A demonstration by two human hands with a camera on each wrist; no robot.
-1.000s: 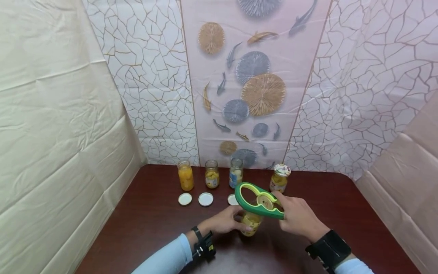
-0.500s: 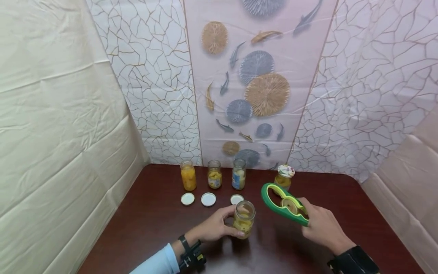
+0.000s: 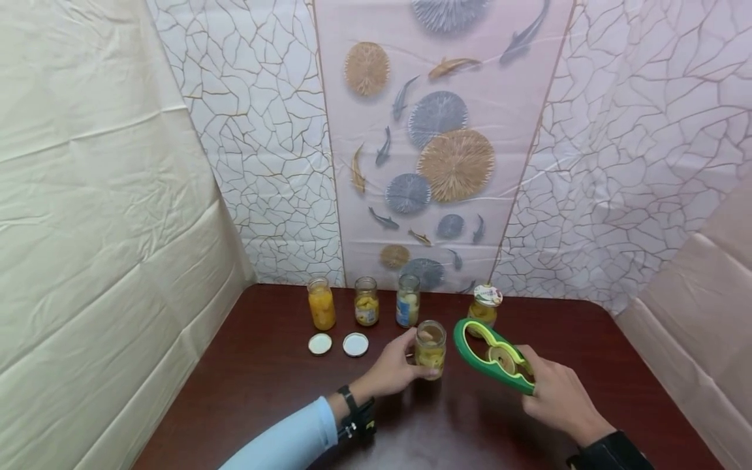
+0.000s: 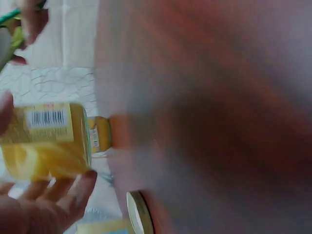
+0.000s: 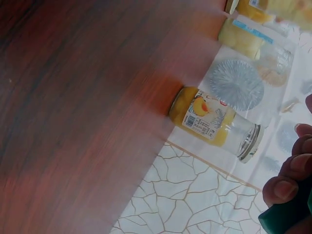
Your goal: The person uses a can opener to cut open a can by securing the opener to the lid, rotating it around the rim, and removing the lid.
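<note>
My left hand (image 3: 393,369) grips a lidless glass jar (image 3: 431,356) of yellow fruit from its left side, thumb in front. In the left wrist view the jar's barcode label (image 4: 47,119) shows, and its base hangs off the tabletop. To the right, my right hand (image 3: 558,395) holds a green jar opener (image 3: 484,362) by its handle end, raised over the table. A round gold disc (image 3: 501,359) the size of a lid sits within the opener's lime-edged opening. In the right wrist view only curled fingers (image 5: 292,170) and a bit of green handle show.
Three lidless jars stand along the back: orange fruit (image 3: 321,305), yellow pieces (image 3: 367,303), pale fruit with blue label (image 3: 408,301). A lidded jar (image 3: 484,307) stands back right. White lids (image 3: 320,344) lie in front; one lid (image 4: 140,213) is hidden from the head view.
The opener has come off the jar and swung right with the right hand, baring the jar's mouth. The left hand has lifted the jar and carried it toward the back.
</note>
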